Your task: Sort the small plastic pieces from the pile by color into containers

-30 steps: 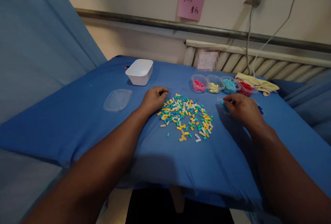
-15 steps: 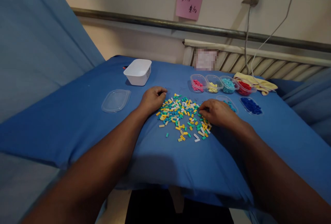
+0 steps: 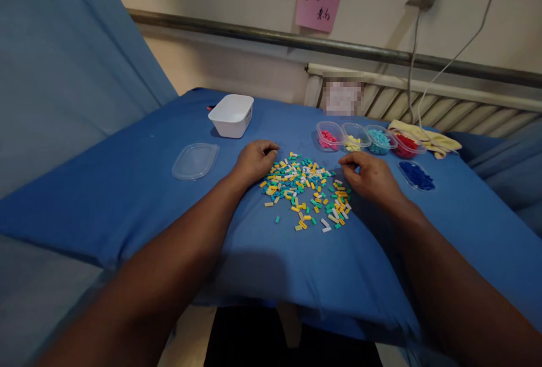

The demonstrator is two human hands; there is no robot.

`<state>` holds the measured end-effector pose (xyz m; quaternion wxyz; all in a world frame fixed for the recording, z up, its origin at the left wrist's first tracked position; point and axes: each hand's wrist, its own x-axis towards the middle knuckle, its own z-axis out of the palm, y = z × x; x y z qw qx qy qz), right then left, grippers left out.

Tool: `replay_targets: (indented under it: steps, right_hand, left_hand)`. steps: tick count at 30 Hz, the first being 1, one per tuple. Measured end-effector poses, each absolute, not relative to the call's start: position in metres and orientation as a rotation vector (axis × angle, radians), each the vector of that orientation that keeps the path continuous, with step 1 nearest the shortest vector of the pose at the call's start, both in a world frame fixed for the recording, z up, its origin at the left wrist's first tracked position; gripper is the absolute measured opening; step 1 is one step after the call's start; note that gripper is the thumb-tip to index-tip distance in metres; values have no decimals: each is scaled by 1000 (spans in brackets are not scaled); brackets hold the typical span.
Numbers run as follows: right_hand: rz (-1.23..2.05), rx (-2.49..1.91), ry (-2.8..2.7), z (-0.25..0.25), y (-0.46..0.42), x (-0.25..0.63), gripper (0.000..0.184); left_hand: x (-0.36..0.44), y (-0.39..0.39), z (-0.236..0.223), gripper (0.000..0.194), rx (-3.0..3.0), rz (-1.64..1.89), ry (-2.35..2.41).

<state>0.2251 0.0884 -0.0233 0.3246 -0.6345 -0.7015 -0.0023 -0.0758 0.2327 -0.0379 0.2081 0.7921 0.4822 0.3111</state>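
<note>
A loose pile of small plastic bricks (image 3: pixel 296 178) in yellow, green, teal, white and cream lies spread on the blue cloth. At its upper left edge rests my left hand (image 3: pixel 255 161), fingers curled; whatever is inside them is hidden. My right hand (image 3: pixel 368 176) hovers just beyond the pile's upper right side, thumb and fingertips pinched together. Anything in that pinch is too small to make out. Right of this hand stands a clear tub of dark blue bricks (image 3: pixel 417 176). The tub of teal bricks is covered by my right hand.
Along the back stand clear tubs of pink bricks (image 3: pixel 327 139), pale yellow bricks (image 3: pixel 352 143), light blue bricks (image 3: pixel 380 140) and red bricks (image 3: pixel 405 145). A yellow cloth (image 3: pixel 436 140) lies behind them. To the left are a white bin (image 3: pixel 232 124) and a clear lid (image 3: pixel 195 161).
My right hand went from the teal tub left to the pile's right side, then back up and slightly right, off the bricks. My left hand has stayed in place.
</note>
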Motion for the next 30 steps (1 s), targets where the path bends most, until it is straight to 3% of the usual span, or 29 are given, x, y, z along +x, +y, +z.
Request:
replay_targets:
  steps: [15,23,30]
  right_hand:
    - [226,-1762,-2131,-26,103,229,26]
    - [219,-1630,-1824,-26,97,231,33]
    - [-132,-1950,-1605,-26,83,280,36]
  left_hand:
    - [-75,229,-33,34,2223,816,1372]
    - [-77,231,-36,34,2214,844,1340]
    - [-77,233,-38,36,2237,838,1339]
